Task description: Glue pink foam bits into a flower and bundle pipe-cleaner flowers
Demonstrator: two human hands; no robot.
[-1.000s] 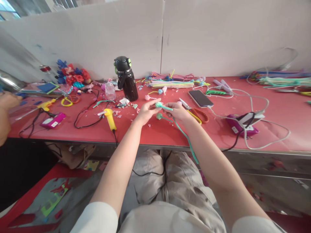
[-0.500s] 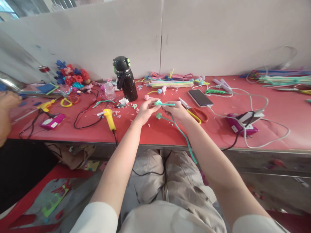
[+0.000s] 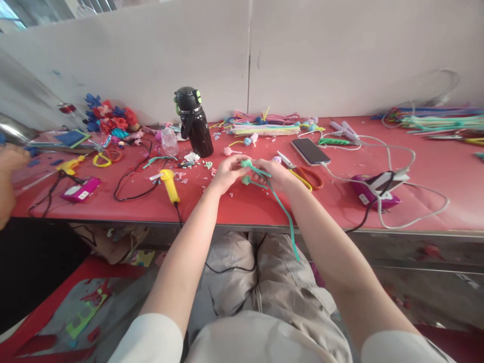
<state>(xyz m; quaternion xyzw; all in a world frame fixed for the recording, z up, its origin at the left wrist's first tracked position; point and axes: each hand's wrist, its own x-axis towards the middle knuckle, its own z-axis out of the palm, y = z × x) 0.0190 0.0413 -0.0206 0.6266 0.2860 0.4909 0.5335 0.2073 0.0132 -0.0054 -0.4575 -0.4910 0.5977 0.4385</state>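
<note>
My left hand [image 3: 229, 174] is closed on a small green knotted ball [image 3: 246, 163] above the red table. My right hand [image 3: 273, 174] is closed around a long green strip [image 3: 284, 209], whose free end hangs over the table's front edge. A short green stem runs from the ball towards my right fingers. Just below, a second green ball [image 3: 246, 180] with a short stem lies between my hands. Pink [image 3: 228, 150] and lilac [image 3: 277, 159] balls lie beyond my hands. My right fingertips are partly hidden.
On the red table [image 3: 212, 212] are a yellow glue gun [image 3: 170, 185], a black bottle [image 3: 195, 126], scissors [image 3: 305, 177], a phone [image 3: 310, 151], a purple box [image 3: 372, 191] with cables, and bundled strips [image 3: 264, 129]. Another person's hand [image 3: 10, 164] is at far left.
My right hand has shifted slightly left, closer to my left hand. The short stem tilts down more, and the long strip's hanging end has swung left and lower.
</note>
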